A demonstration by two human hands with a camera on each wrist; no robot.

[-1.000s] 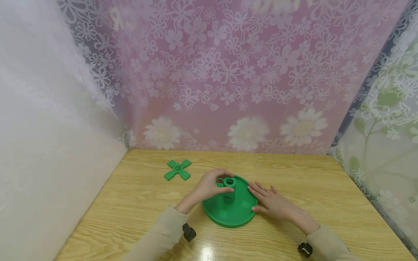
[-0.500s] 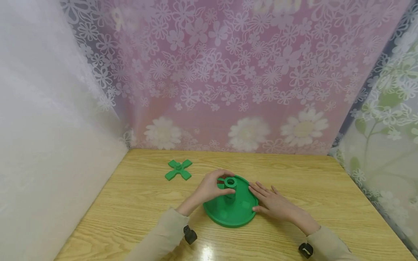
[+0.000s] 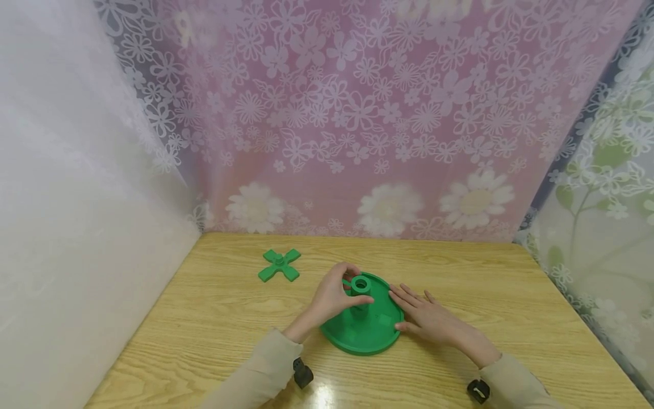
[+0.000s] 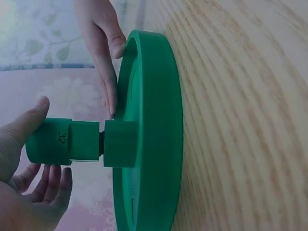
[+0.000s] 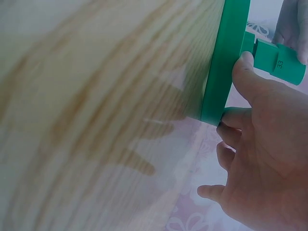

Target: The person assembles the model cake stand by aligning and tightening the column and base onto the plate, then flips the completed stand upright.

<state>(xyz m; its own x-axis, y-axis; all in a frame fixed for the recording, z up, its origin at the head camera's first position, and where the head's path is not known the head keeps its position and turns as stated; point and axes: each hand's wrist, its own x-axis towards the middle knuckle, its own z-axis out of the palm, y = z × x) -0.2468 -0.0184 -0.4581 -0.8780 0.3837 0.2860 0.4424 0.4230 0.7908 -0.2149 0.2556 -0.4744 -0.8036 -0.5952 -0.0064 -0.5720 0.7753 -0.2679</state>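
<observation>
A round green tray-like base with a raised rim (image 3: 360, 346) lies on the wooden table. From its centre rises a green post, topped by a hollow cylindrical piece (image 3: 360, 286) numbered on its side. In the left wrist view a narrow dark neck shows between this cylindrical piece (image 4: 62, 139) and the socket (image 4: 120, 143) on the base. My left hand (image 3: 332, 292) holds the cylindrical piece between thumb and fingers. My right hand (image 3: 426, 318) rests at the base's right rim with fingers extended; its thumb (image 5: 248, 60) touches the rim in the right wrist view.
A green cross-shaped piece with a central peg (image 3: 279, 265) lies on the table (image 3: 219, 318) at the back left. Floral curtains hang behind (image 3: 327, 113) and to the right (image 3: 608, 187); a white sheet (image 3: 92, 187) hangs at the left.
My left hand has turned slightly about the cylindrical piece, its wrist and thumb shifting a little to the right. My right hand keeps its place at the rim.
</observation>
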